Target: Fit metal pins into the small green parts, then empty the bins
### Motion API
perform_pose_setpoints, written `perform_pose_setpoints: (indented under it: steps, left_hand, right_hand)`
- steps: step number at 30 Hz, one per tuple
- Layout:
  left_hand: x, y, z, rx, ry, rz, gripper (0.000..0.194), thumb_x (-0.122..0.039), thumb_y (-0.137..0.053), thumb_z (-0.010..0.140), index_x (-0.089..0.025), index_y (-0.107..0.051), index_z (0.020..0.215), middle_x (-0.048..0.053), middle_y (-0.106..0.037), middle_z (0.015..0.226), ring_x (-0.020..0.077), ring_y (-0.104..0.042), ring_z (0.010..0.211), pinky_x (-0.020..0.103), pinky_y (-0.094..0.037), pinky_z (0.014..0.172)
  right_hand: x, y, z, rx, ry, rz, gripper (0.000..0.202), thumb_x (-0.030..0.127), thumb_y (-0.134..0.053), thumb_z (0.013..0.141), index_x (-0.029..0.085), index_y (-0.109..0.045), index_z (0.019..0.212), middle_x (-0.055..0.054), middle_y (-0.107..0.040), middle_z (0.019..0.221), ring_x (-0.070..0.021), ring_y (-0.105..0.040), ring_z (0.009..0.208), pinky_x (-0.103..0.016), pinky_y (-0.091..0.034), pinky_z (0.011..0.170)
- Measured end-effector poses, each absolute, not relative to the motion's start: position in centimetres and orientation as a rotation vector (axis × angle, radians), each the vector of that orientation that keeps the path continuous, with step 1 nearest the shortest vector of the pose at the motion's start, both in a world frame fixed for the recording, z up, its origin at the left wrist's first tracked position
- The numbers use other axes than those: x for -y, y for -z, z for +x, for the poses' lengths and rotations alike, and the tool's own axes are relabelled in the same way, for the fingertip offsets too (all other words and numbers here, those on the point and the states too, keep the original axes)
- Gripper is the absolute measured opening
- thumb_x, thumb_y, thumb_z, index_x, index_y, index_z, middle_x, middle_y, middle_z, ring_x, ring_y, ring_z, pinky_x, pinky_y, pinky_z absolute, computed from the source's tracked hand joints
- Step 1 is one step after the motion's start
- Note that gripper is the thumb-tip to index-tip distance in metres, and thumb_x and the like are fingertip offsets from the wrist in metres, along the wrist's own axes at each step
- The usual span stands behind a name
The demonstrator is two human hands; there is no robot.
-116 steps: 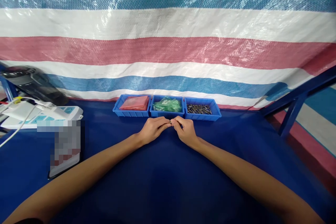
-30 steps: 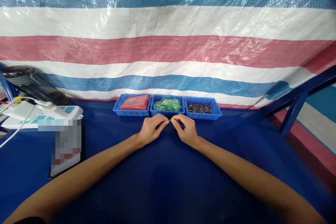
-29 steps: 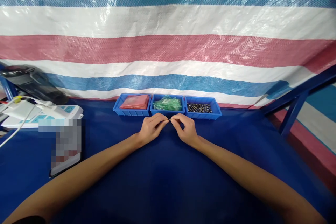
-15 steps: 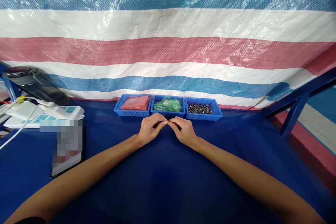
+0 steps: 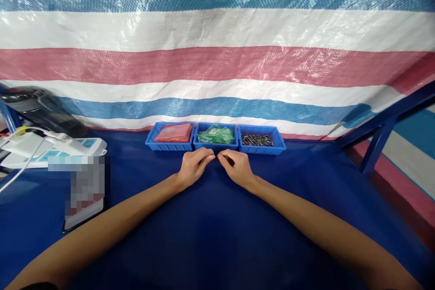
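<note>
Newly parted, left hand (image 5: 193, 166) and right hand (image 5: 238, 166) curl near green packets (image 5: 216, 134); whether they grip anything, I cannot tell

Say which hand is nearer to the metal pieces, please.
Right: the right hand is in front and left of the metal pieces; the left hand is farther left.

A bit of black sleeve (image 5: 40, 286) with a curved edge shows on the left arm (image 5: 112, 218). The forearms (image 5: 306, 213), left hand (image 5: 194, 167) and right hand (image 5: 238, 168) are all bare.
</note>
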State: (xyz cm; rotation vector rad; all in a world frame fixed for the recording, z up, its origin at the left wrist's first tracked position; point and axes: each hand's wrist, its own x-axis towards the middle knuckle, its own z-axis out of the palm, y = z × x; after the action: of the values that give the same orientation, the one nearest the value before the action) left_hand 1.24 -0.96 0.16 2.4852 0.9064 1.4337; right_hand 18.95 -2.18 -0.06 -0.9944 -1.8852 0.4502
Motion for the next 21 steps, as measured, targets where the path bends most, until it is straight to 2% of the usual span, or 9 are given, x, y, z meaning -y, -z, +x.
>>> perform_pose_setpoints:
  steps: [4, 13, 16, 21]
  left_hand:
    - [0.85, -0.04, 1.25, -0.888, -1.437, 2.478, 0.014, -0.021, -0.051, 0.092, -0.014, -0.063, 0.089, 0.002, -0.065, 0.073, 0.0089, -0.058, 0.061, 0.018, -0.044, 0.059]
    - [0.69, 0.33, 1.30, -0.913, -1.473, 2.414, 0.011, -0.024, -0.058, 0.088, -0.016, -0.064, 0.093, 0.002, -0.071, 0.081, 0.0094, -0.065, 0.066, 0.017, -0.049, 0.063]
    - [0.71, 0.45, 1.32, -0.928, -1.499, 2.388, 0.013, -0.027, -0.059, 0.088, -0.016, -0.064, 0.091, 0.001, -0.071, 0.078, 0.0085, -0.064, 0.061, 0.016, -0.048, 0.060]
    - [0.66, 0.55, 1.31, -0.951, -1.483, 2.386, 0.016, -0.031, -0.059, 0.088, -0.016, -0.063, 0.091, -0.001, -0.069, 0.069, 0.0076, -0.062, 0.054, 0.015, -0.046, 0.054]
  right_hand:
    - [2.37, -0.17, 19.03, 1.841, -0.442, -0.983, 0.019, 0.023, -0.049, 0.090, 0.016, -0.064, 0.081, -0.002, -0.062, 0.065, -0.0120, -0.054, 0.056, -0.024, -0.043, 0.057]
    - [2.53, 0.37, 19.23, 1.819, -0.452, -0.943, 0.022, 0.022, -0.048, 0.091, 0.018, -0.062, 0.106, -0.006, -0.069, 0.089, -0.0136, -0.062, 0.065, -0.025, -0.049, 0.061]
    - [2.43, 0.45, 19.18, 1.843, -0.451, -0.887, 0.021, 0.021, -0.048, 0.090, 0.018, -0.063, 0.106, -0.006, -0.070, 0.095, -0.0134, -0.063, 0.066, -0.025, -0.050, 0.060]
    - [2.18, 0.43, 19.00, 1.902, -0.433, -0.831, 0.018, 0.022, -0.048, 0.091, 0.017, -0.064, 0.098, -0.006, -0.069, 0.084, -0.0143, -0.062, 0.065, -0.027, -0.050, 0.062]
